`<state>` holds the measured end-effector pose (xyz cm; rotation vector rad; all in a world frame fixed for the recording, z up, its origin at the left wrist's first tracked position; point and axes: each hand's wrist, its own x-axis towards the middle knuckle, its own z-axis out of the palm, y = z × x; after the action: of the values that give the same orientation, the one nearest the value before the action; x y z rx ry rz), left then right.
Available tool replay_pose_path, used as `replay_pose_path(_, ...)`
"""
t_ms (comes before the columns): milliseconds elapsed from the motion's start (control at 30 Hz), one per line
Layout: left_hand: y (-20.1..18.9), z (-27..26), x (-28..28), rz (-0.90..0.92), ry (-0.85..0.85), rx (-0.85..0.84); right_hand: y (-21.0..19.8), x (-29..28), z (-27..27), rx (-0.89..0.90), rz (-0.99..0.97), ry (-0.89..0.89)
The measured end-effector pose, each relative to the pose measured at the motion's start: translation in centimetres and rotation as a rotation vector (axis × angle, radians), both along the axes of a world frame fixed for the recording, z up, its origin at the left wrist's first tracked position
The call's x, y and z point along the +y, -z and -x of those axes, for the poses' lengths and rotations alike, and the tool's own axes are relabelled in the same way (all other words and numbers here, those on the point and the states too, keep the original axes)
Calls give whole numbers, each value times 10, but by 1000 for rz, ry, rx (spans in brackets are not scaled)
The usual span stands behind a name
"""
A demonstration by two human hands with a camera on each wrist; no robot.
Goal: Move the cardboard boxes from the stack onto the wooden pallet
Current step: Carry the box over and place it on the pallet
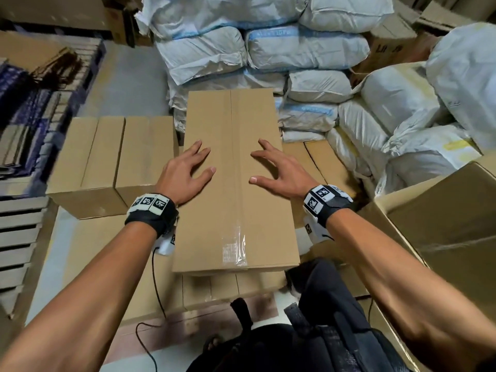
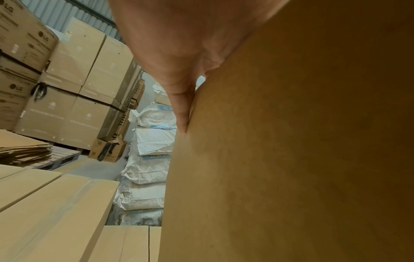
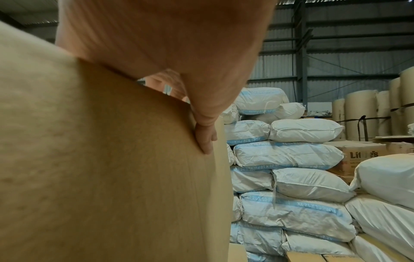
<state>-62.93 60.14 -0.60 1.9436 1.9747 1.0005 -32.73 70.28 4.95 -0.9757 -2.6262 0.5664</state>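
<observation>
Left wrist view: "LG" logo legible on stacked cartons [image 2: 24,37] at 10 o'clock, again on a lower carton [image 2: 13,88] at 9 o'clock; "XL2…" partly readable on a blue band of a white sack [image 2: 154,115] near centre. Right wrist view: sacks [image 3: 289,154] at 3 o'clock carry upside-down blue-band print, roughly "XL 24 X 10 PACKS", some characters uncertain; brown carton [image 3: 363,154] behind them, also 3 o'clock, reads "Lit…e's", middle letters blurred. Head view: black-and-white square code tags on both wristbands [image 1: 150,204], not readable as text; sack print and the label on the tape of the top box [image 1: 233,248] too blurred to read.
</observation>
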Motion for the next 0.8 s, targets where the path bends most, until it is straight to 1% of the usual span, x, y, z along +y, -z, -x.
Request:
replay_pose_path(167,12,4,31,14,-40,0,15,44,10,13,13,-35)
replay_pose_path(333,34,8,85,74,-98,4,48,117,22,24,68,-80)
replay_pose_path(433,57,14,132,146,-137,12,80,176,34,58,125,-109)
replay_pose_path(633,104,28,231,299,-242,24,166,305,69,98,286,-201)
replay_pose_path(733,120,35,270,362,-257,33,202,349,81,122,346,-204)
replay_pose_path(800,129,45,288,398,-265,48,224,371,92,121,356,-244)
